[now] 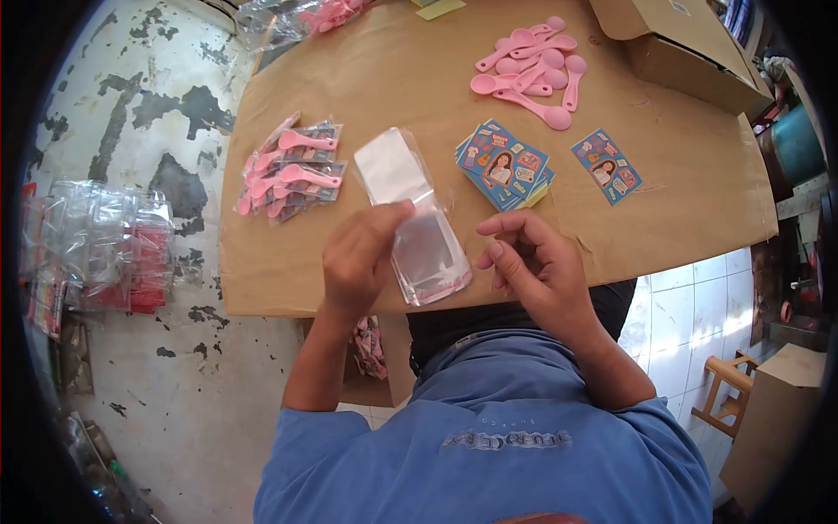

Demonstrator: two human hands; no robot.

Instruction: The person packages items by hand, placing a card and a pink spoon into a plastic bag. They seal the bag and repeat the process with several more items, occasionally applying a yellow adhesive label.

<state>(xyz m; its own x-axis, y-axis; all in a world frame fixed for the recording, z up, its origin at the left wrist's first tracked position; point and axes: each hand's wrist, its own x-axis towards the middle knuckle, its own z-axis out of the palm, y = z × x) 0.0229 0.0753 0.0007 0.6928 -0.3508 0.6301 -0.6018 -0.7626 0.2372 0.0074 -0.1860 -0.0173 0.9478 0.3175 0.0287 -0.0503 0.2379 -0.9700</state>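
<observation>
My left hand (360, 260) has its fingers pressed together at the stack of clear plastic bags (426, 253), pinching the top bag near the middle of the stack. My right hand (539, 266) hovers right of the bags with loosely curled fingers, thumb and forefinger apart and nothing visible between them. Just beyond it lies a pile of blue printed cards (504, 166). One single card (607, 167) is set apart to the right. On the left, several bagged pink spoons with cards (292, 170) are heaped.
Loose pink measuring spoons (532, 70) are piled at the far side of the brown-papered table (690, 210). An open cardboard box (698, 65) stands at the far right. Plastic packs (113, 244) lie off to the left. A wooden stool (729, 393) is at lower right.
</observation>
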